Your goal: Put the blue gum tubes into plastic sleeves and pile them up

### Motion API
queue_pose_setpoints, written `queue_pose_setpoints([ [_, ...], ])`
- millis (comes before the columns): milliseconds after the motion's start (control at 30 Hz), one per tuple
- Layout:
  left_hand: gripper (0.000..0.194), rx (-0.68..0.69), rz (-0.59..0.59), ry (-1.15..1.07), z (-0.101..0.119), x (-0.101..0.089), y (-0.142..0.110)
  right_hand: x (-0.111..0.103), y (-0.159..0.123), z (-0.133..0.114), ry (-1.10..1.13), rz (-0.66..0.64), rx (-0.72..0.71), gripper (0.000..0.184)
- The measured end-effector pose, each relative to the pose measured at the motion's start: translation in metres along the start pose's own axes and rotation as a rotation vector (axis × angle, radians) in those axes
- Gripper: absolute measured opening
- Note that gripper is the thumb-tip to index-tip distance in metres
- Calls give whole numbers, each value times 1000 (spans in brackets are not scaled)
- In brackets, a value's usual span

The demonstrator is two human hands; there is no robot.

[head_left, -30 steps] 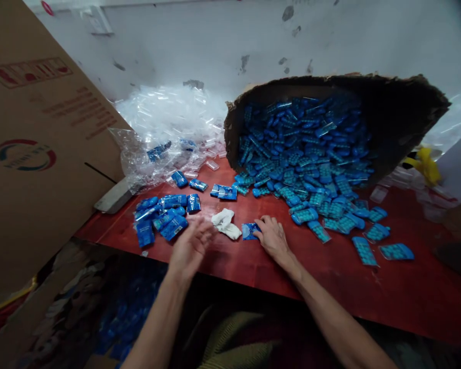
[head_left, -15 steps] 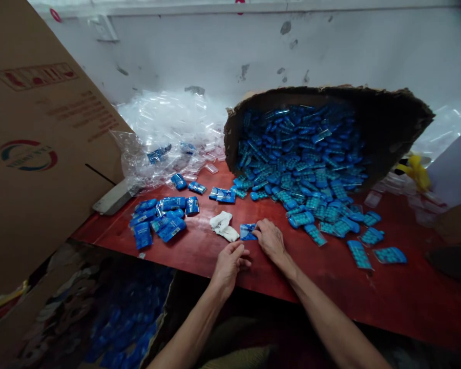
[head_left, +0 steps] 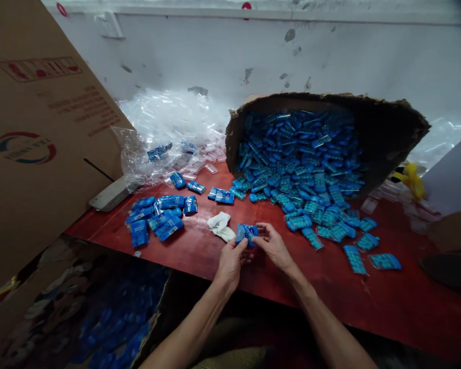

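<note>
Between my two hands is a small blue printed sleeve [head_left: 246, 232], held just above the front part of the red table. My left hand [head_left: 231, 262] pinches its lower left side, thumb on top. On the right side, my right hand [head_left: 272, 246] grips it between thumb and fingers. A crumpled white cloth [head_left: 220, 225] lies just left of the sleeve. Further left rests a pile of blue printed packs [head_left: 165, 220]. To the right spread clear, blue-capped packs with turquoise pieces inside [head_left: 299, 222].
A torn cardboard box [head_left: 392, 133] lies on its side, spilling many blue packs. Clear plastic sleeves [head_left: 172, 118] heap against the wall. A large carton [head_left: 34, 118] stands left on the red table [head_left: 330, 287]. Below the edge, a box holds blue packs [head_left: 115, 312].
My left hand has come from beside the blue pile to the sleeve and taken hold of it. My right hand has lifted the sleeve slightly off the table and tilted it.
</note>
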State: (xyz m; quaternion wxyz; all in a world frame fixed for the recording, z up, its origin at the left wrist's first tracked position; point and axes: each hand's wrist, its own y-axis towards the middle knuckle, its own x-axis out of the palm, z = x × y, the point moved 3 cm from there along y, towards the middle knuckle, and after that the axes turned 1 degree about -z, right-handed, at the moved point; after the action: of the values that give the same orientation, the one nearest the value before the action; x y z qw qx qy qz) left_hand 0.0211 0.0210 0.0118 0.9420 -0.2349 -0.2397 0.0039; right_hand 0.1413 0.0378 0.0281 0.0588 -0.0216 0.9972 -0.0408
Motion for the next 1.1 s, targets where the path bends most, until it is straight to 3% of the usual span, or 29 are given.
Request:
queue_pose_setpoints([
  [67,29,18,-32,-24,0,1,-1,3,2,6,182,-75,117,33],
  [167,27,48,-40,-15,-1,1,-1,8,4,12,339,-101,153,31],
  [367,26,99,124,111,-7,0,2,18,-2,21,157,8,100,32],
  [467,26,89,172,67,-7,3,2,18,-5,21,129,45,96,33],
  [600,27,-4,44,10,-1,7,-1,11,-5,13,56,32,26,33],
  [733,27,-79,-45,52,4,7,-6,2,-7,0,-45,-94,19,39],
  [833,25,-121,-42,-12,3,5,-11,-23,-8,-12,-309,-39,-87,40],
  [933,21,-167,-60,-85,3,4,-15,-68,-4,-14,-839,261,-200,21],
  [1000,18,-206,-68,-121,4,2,-16,-97,1,-3,-1169,433,-53,30],
  [1100,16,-262,-61,-158,3,0,-16,-115,8,15,-1370,392,66,37],
])
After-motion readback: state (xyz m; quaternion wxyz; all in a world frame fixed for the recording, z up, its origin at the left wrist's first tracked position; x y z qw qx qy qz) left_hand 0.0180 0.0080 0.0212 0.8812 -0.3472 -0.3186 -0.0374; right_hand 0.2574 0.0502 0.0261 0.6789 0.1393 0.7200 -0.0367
